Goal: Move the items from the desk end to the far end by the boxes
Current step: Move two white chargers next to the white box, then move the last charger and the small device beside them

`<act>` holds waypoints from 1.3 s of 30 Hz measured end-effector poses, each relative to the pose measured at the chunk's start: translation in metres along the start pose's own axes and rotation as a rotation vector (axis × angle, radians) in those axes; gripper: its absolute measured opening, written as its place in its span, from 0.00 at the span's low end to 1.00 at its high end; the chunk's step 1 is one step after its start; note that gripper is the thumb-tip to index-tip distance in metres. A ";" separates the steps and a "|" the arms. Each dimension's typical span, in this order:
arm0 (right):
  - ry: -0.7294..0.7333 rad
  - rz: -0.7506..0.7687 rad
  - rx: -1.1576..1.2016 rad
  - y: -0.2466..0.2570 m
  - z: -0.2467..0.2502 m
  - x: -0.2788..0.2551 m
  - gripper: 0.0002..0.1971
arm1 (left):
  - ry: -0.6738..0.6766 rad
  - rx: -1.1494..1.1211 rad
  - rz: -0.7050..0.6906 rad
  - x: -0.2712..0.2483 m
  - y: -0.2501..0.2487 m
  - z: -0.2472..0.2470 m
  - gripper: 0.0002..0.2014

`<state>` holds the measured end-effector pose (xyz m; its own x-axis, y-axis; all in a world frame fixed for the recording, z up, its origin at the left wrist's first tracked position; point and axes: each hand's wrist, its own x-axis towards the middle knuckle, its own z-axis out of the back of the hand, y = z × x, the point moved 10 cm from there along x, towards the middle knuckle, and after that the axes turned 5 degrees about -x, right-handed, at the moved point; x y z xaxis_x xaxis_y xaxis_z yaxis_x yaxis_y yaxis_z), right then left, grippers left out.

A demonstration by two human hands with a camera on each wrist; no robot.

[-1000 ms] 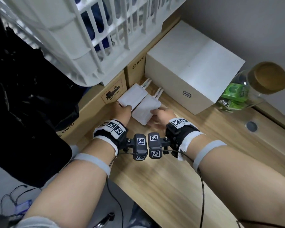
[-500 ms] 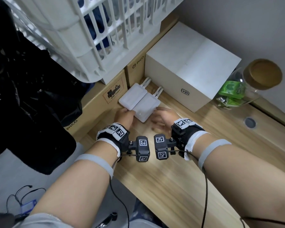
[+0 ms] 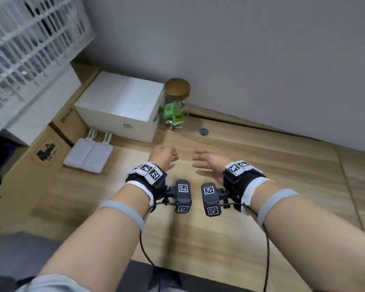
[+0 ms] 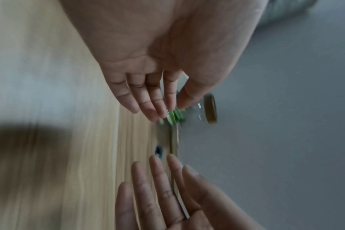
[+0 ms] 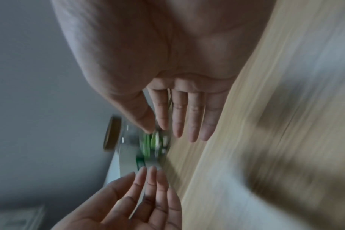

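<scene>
Two flat white adapters point(image 3: 88, 155) with short white cables lie side by side on the wooden desk point(image 3: 261, 178), against the cardboard boxes point(image 3: 51, 144) and in front of the white box point(image 3: 122, 106). My left hand point(image 3: 163, 157) hovers over the desk to the right of them, fingers relaxed, holding nothing. Facing it palm to palm is my right hand point(image 3: 207, 163), empty with straight fingers. In the left wrist view the left hand point(image 4: 154, 99) shows straight fingers, and the right hand point(image 5: 179, 124) looks the same in the right wrist view. Both wrist views are blurred.
A glass jar point(image 3: 176, 106) with a cork lid and green packets stands right of the white box by the grey wall. A white slatted basket point(image 3: 30, 49) sits on the cardboard boxes at the left. A dark cable hole point(image 3: 203, 131) marks the desk.
Both hands have let go of the two white adapters and drawn back to the right. The adapters now lie flat by the boxes. The head view has swung right.
</scene>
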<state>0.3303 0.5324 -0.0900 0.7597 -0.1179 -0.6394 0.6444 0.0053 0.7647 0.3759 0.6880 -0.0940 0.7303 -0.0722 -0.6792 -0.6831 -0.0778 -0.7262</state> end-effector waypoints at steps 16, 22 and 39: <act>-0.746 0.104 0.408 -0.225 0.530 -0.373 0.16 | 0.797 0.437 -0.136 -0.304 0.227 -0.562 0.07; -0.921 0.064 0.510 -0.303 0.613 -0.471 0.11 | 0.961 0.553 -0.095 -0.382 0.298 -0.667 0.05; -0.938 -0.165 0.437 -0.404 0.891 -0.469 0.13 | 0.935 0.507 0.090 -0.362 0.427 -0.949 0.03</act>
<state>-0.3636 -0.2987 -0.0277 0.1727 -0.8083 -0.5629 0.5047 -0.4182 0.7553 -0.1796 -0.2626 -0.0573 0.2408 -0.8081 -0.5376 -0.4976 0.3728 -0.7832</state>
